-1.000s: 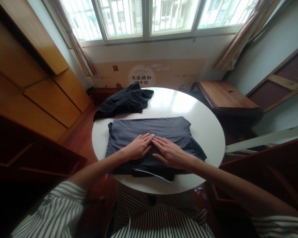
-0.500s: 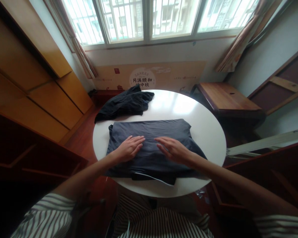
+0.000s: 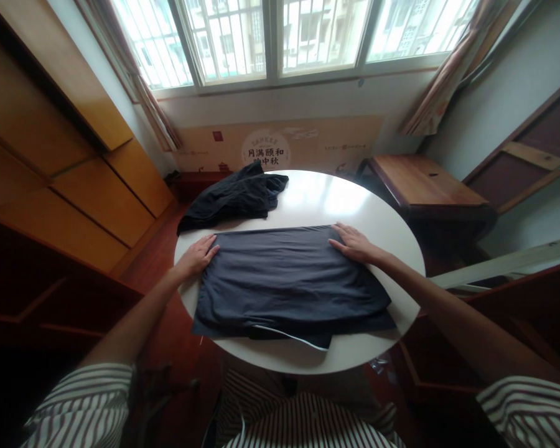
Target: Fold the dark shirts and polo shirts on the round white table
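Note:
A dark grey folded garment [image 3: 280,280] lies spread on the round white table [image 3: 401,249], its far edge fairly straight. A thin white strip [image 3: 292,337] runs along its near edge, over a darker fold. My left hand [image 3: 199,256] rests at the garment's far left corner, fingers stretched out. At the far right corner, my right hand [image 3: 353,242] lies flat on the cloth with its fingers extended. Both hands touch the garment without gripping it. Behind it, a crumpled black garment [image 3: 236,196] lies at the table's far left and hangs over the rim.
A low wooden table [image 3: 432,180] stands beyond the white table on the right. Yellow-brown cabinets [image 3: 107,199] line the left side. Curtains [image 3: 152,112] and a barred window [image 3: 275,43] are ahead, with a long printed board [image 3: 303,143] below.
My hands have moved apart from the garment's middle to its far left and right corners. The cloth looks flatter, and its left side sits straighter.

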Demonstrator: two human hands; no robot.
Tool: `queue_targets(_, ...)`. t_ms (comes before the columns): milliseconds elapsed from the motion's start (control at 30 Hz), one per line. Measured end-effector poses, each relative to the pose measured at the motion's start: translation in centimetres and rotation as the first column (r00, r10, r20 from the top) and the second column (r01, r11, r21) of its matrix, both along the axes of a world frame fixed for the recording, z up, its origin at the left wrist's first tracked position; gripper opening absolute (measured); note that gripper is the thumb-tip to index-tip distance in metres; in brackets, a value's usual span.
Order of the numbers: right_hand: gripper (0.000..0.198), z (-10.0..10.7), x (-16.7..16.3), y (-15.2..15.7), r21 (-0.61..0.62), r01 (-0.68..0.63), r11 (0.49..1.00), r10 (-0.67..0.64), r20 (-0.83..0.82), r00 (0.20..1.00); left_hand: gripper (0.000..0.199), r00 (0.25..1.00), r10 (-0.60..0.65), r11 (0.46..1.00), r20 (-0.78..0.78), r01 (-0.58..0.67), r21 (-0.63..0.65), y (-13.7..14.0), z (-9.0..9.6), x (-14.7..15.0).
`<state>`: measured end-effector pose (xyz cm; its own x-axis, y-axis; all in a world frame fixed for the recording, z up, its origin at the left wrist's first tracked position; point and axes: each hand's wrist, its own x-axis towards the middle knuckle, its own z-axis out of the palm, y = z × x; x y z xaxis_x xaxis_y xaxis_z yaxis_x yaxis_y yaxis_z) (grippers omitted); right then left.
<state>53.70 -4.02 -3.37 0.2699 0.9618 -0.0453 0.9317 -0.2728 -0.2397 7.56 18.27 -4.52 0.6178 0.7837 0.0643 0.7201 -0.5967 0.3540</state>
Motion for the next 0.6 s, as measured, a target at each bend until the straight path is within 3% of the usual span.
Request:
queue_targets(100, 0.077, 1.9, 2.4, 1.8, 0.058, 0.073, 0.996, -0.059, -0.214, 0.975, 0.081, 0.971, 0.126, 0.987, 0.204, -0.101, -0.125, 2.0, 1.6, 1.8)
queue_targets(167, 0.080, 3.2, 3.4, 3.0, -0.017, 0.095, 0.995, -0.094, -0.401, 0.911, 0.087, 0.947, 0.208, 0.944, 0.246, -0.129, -0.303, 2.9, 3.0, 3.0)
queue_targets(267, 0.066, 4.5, 4.0, 3.8, -0.098, 0.046, 0.994, -0.091, -0.529, 0.844, 0.076, 0.948, 0.208, 0.818, 0.243, -0.032, -0.574, 3.1, 4.5, 3.9)
queue_targets(333, 0.054, 4.8, 4.1, 3.6, -0.072, 0.014, 0.997, -0.054, -0.591, 0.805, 0.070, 0.929, 0.215, 0.747, 0.300, 0.041, -0.663, 2.5, 4.8, 3.6)
queue_targets(400, 0.044, 4.8, 4.1, 3.0, -0.045, -0.011, 0.999, -0.023, -0.688, 0.725, 0.069, 0.895, 0.235, 0.713, 0.378, 0.105, -0.693, 1.6, 4.5, 3.0)
queue_targets(500, 0.034, 5.2, 4.2, 2.0, -0.074, -0.009, 0.997, -0.053, -0.792, 0.609, 0.072, 0.848, 0.268, 0.721, 0.458, 0.139, -0.679, 0.9, 3.7, 2.4)
queue_targets(600, 0.034, 7.4, 4.4, 1.6, -0.034, 0.045, 0.998, -0.053, -0.828, 0.558, 0.070, 0.783, 0.289, 0.810, 0.550, 0.106, -0.577, 1.4, 5.0, 3.2)
